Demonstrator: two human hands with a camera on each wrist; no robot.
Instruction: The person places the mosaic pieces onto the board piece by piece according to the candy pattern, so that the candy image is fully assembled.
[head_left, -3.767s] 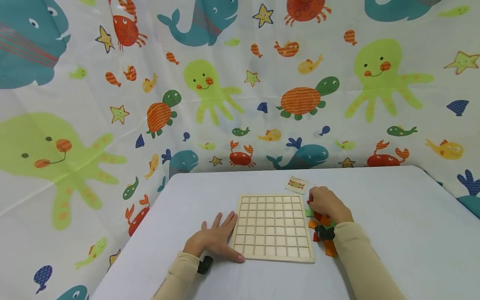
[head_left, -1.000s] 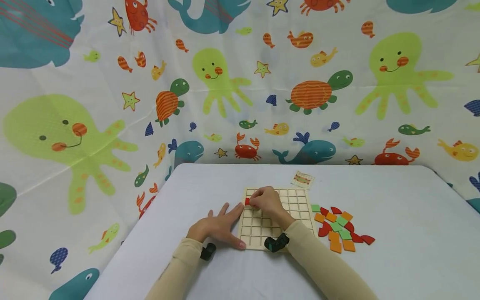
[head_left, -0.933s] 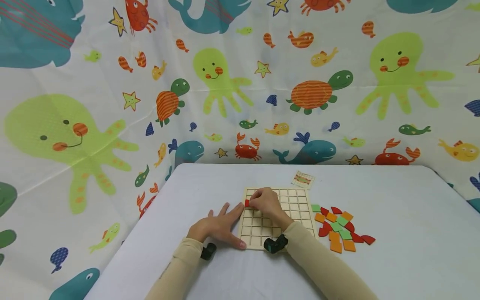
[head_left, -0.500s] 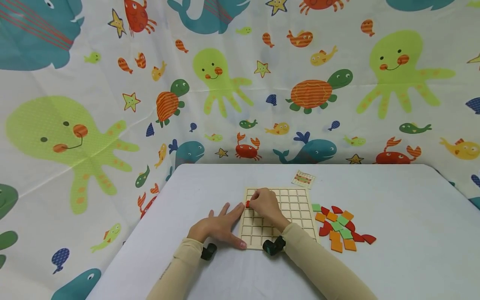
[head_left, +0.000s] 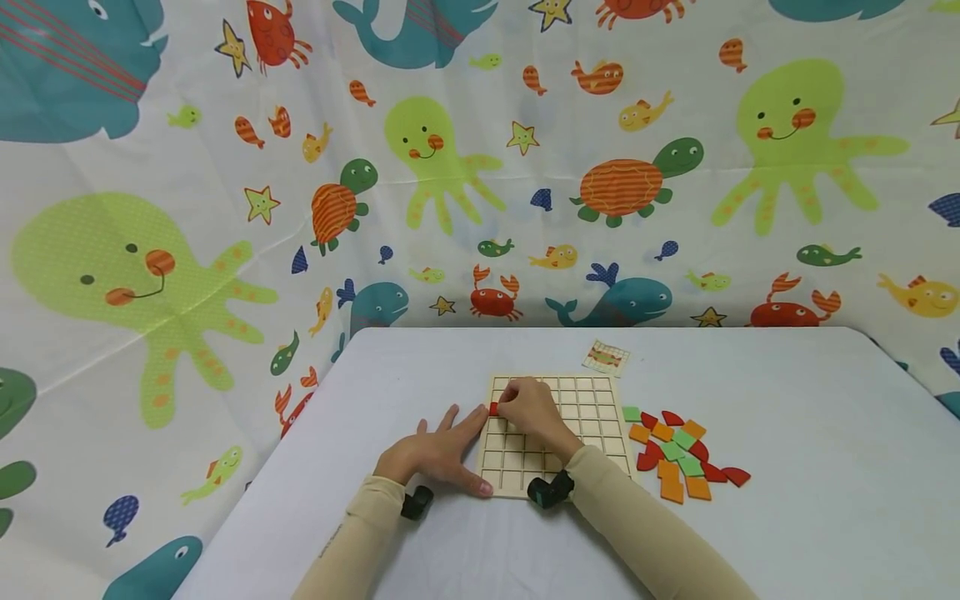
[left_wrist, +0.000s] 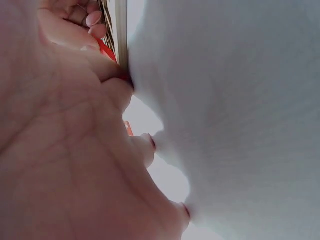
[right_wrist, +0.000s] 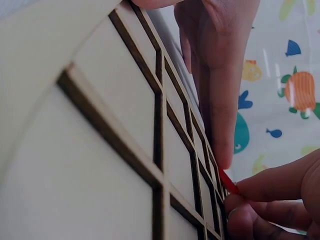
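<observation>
A wooden grid board (head_left: 592, 412) lies on the table with raised ribs between square cells. My left hand (head_left: 438, 457) is spread flat, its fingertips and thumb touching the board's left edge. Over the board's upper left, my right hand (head_left: 532, 410) pinches a small red tile (head_left: 493, 409) at a cell near the left edge. In the right wrist view the red tile (right_wrist: 227, 181) sits tilted between fingertips and ribs, close to the left hand's fingertip. Whether it lies fully in the cell cannot be told.
Right of the board lies a loose pile of red, orange and green tiles (head_left: 678, 454). A small card with a printed grid pattern (head_left: 607, 357) lies behind the board. A curtain with sea animals (head_left: 450, 183) hangs behind the table (head_left: 810, 400).
My right hand has gone from the tile pile to the board's upper left with a red tile. Over the last second it shifts only slightly toward me. The left hand keeps its place.
</observation>
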